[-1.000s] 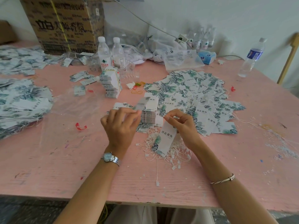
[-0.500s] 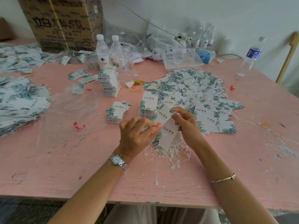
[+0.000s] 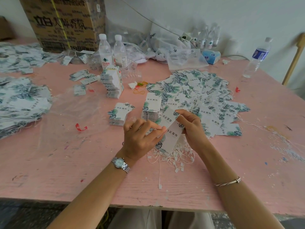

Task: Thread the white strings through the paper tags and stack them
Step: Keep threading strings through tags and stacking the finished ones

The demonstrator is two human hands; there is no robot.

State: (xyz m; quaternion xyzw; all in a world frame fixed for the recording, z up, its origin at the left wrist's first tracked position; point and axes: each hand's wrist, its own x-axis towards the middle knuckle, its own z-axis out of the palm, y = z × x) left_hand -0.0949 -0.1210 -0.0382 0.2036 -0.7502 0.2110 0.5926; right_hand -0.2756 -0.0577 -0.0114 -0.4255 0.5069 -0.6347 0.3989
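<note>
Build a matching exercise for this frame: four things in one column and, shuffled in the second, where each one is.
Things:
1. wristwatch
2. cardboard box
3. white strings
4. blue-labelled bottle

Places:
A. standing upright at the far right of the table
B. worn on the left wrist
C. heaped on the table below the held paper tags
D. at the back left of the table

Pairs: 1-B, 2-D, 3-C, 4-A.
</note>
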